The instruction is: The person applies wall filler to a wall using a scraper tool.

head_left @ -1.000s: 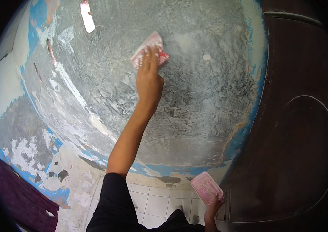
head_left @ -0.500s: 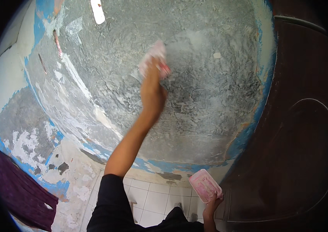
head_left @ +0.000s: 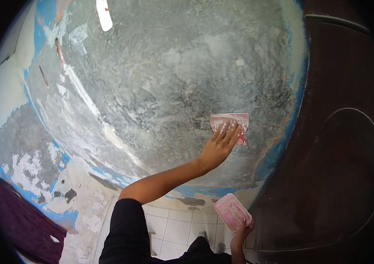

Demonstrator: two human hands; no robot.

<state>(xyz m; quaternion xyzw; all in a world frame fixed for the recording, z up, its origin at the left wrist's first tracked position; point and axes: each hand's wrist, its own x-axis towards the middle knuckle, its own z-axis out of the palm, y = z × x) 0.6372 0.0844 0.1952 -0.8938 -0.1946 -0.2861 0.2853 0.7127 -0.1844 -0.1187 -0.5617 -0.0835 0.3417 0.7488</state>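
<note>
My left hand [head_left: 220,147] presses a flat red putty spreader [head_left: 232,117] against the grey patched wall [head_left: 160,88]. Its fingers lie along the back of the blade, and white putty is smeared on both the fingers and the spreader. Lower down, my right hand [head_left: 242,233] grips a shallow pink plastic tray [head_left: 229,210] by its near end. Pinkish-white residue coats the inside of the tray. Pale smears streak the wall around the spreader.
At the right stands a dark brown panel [head_left: 327,176] beside the blue-edged wall border. White floor tiles [head_left: 176,231] lie below. A purple curtain [head_left: 26,215] hangs at the lower left. A white-filled slot [head_left: 104,15] and a small pale patch [head_left: 239,62] mark the wall.
My left hand has moved down and to the right across the wall with the spreader, which now lies flat under the fingers. My right hand and the tray stay nearly in place.
</note>
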